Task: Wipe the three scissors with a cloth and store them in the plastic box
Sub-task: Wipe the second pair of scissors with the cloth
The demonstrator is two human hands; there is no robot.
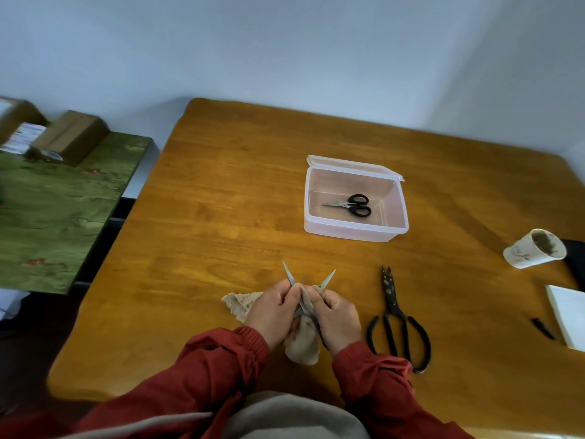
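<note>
A clear plastic box [356, 231] with its lid swung back stands mid-table; small black-handled scissors [353, 205] lie inside it. Large dark iron scissors [394, 307] lie on the wood to the right of my hands. Near the front edge both hands hold an open pair of steel scissors [288, 275], its two blades pointing away in a V. My left hand [273, 312] grips one blade and a beige cloth [239, 304]. My right hand [337, 318] grips the other blade through the cloth. The handles are hidden under my hands.
A paper cup [535, 248] with dark contents lies tipped at the right edge, by a white pad [568, 315] and a black pen [543, 327]. A green-covered side table [57, 213] with cardboard boxes stands to the left. White walls close the far side.
</note>
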